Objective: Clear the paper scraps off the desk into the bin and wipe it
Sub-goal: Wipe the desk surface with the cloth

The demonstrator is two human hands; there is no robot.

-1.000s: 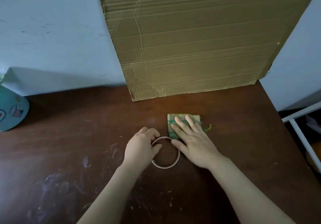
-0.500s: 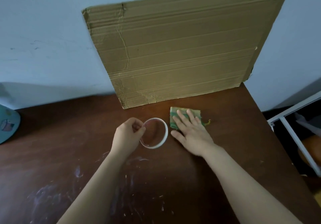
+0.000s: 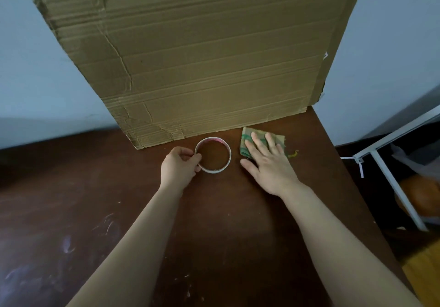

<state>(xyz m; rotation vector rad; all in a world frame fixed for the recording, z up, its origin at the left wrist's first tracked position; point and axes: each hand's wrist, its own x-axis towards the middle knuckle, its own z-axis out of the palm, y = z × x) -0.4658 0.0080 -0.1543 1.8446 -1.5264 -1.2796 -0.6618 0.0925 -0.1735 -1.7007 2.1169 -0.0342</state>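
Spread fingers (image 3: 258, 143) of my right hand (image 3: 269, 166) cover the cloth (image 3: 247, 132), far-right desk (image 3: 226, 223) corner; left hand (image 3: 177, 167) pinches the tape ring (image 3: 212, 139).

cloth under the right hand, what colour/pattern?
The cloth is tan with green markings, pressed flat under the right hand; head view, the only one.

Head camera looks down and forward (fairly close, seemingly) at the desk (image 3: 226, 223).
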